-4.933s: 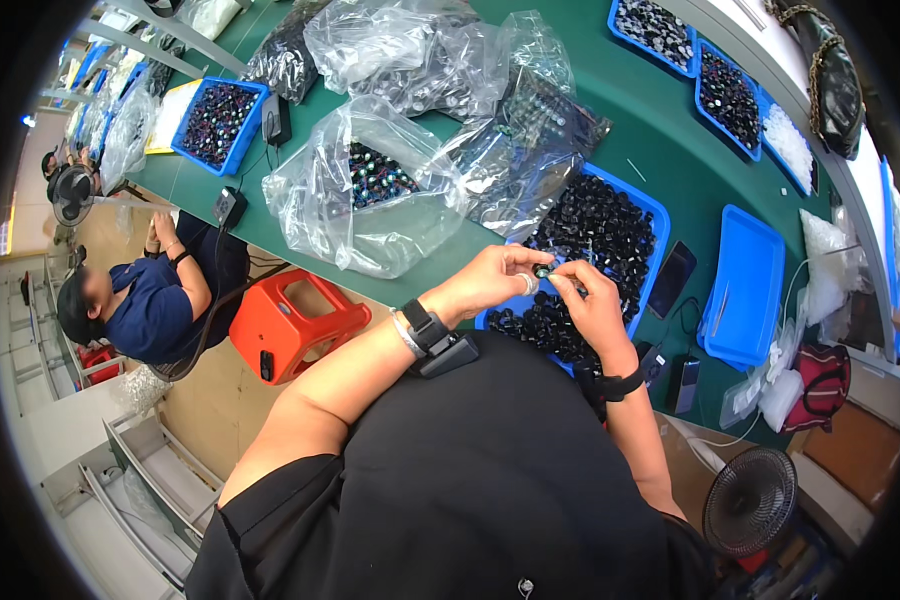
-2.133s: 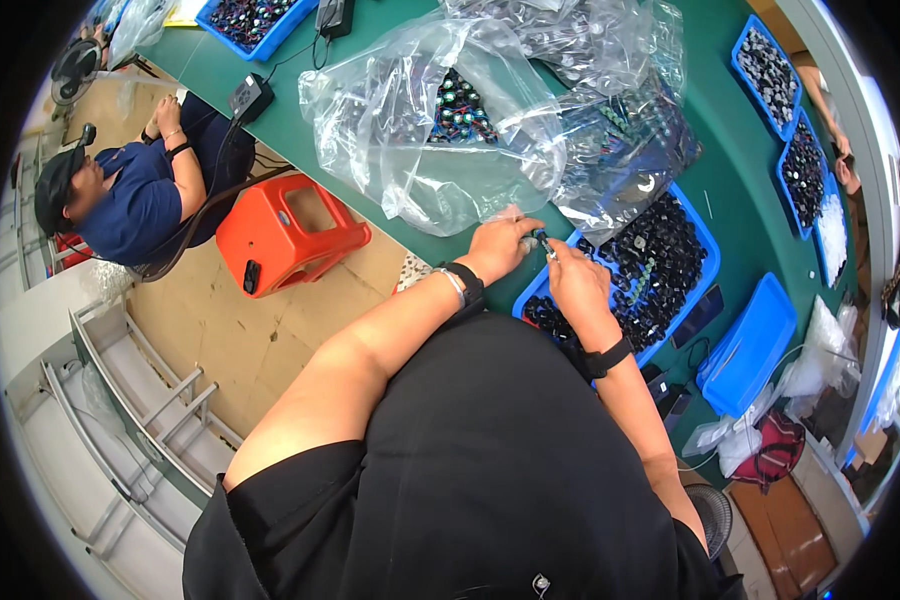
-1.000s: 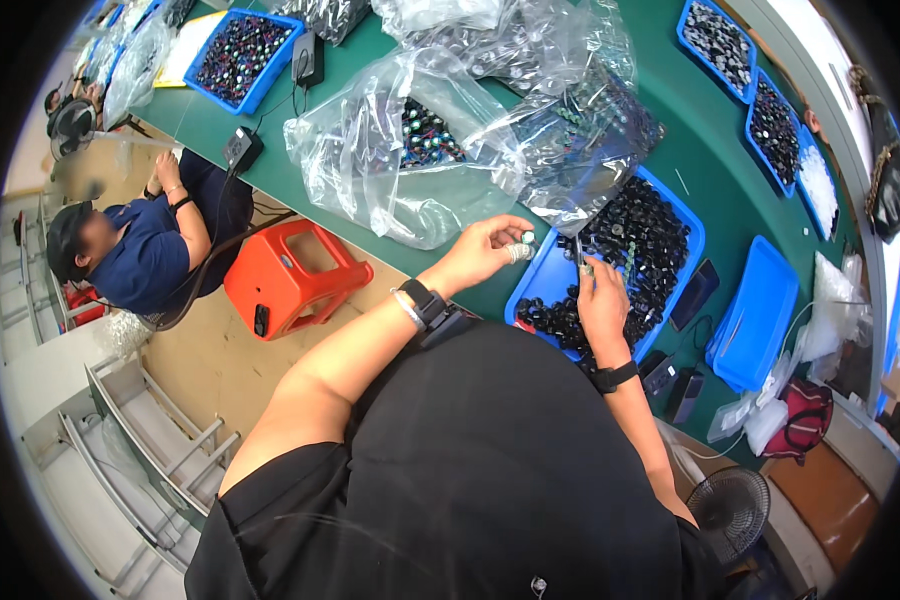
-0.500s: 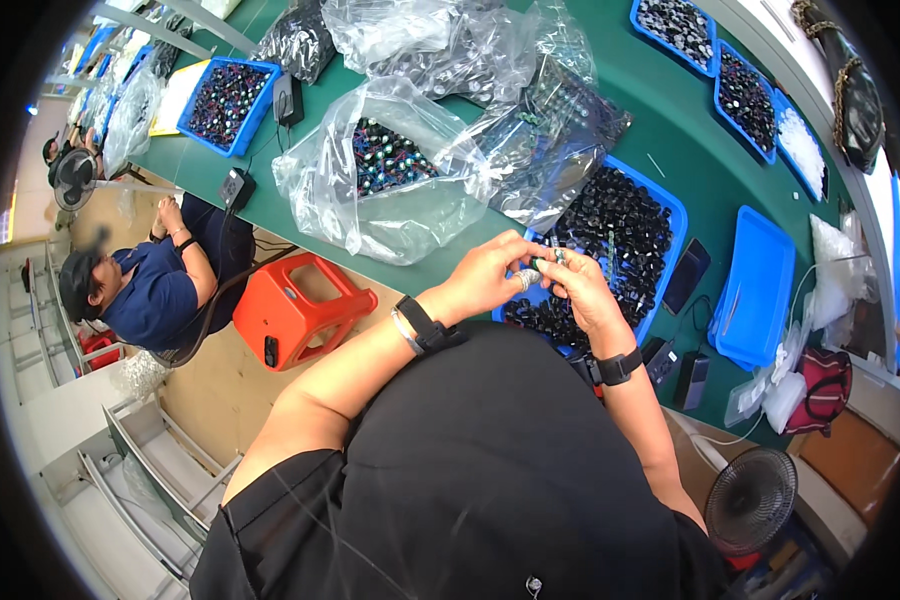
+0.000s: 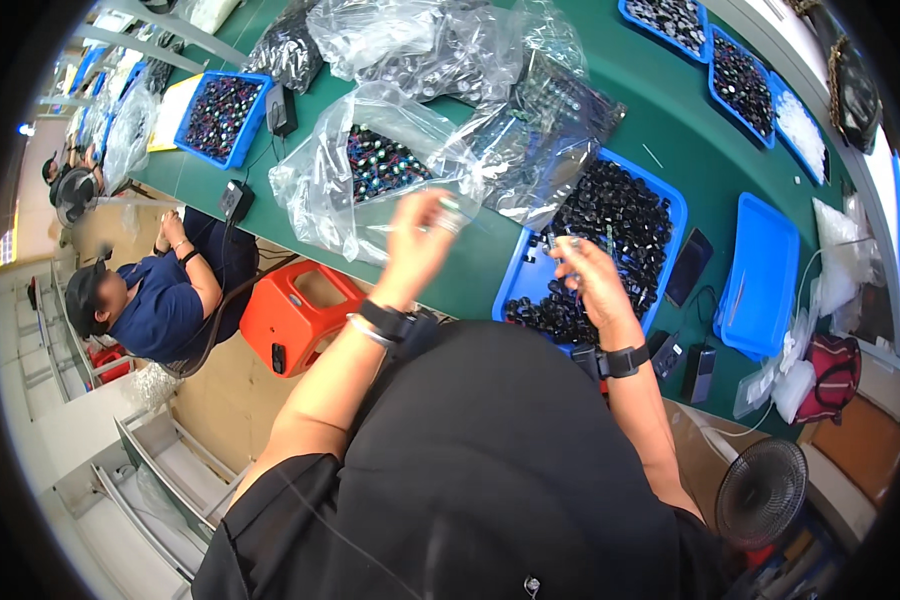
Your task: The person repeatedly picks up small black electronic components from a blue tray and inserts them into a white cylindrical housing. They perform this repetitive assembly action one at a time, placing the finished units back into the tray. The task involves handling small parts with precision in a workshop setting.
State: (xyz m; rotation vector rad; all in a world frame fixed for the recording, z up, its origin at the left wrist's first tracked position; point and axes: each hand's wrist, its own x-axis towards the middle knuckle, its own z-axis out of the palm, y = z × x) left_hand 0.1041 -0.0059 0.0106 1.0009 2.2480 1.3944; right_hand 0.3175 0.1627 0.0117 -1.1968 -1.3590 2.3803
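head: left hand [image 5: 420,237] by bag [image 5: 317,190], right hand [image 5: 595,278] over tray [image 5: 532,274].

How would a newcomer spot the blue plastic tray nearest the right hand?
Start at the long green tabletop, then find the camera wearer's bare right hand. Beneath and beyond it lies a rectangular blue plastic tray, just left of a flat dark phone. It looks larger than any other blue tray, and its heap of small black parts leaves a patch of blue floor showing.
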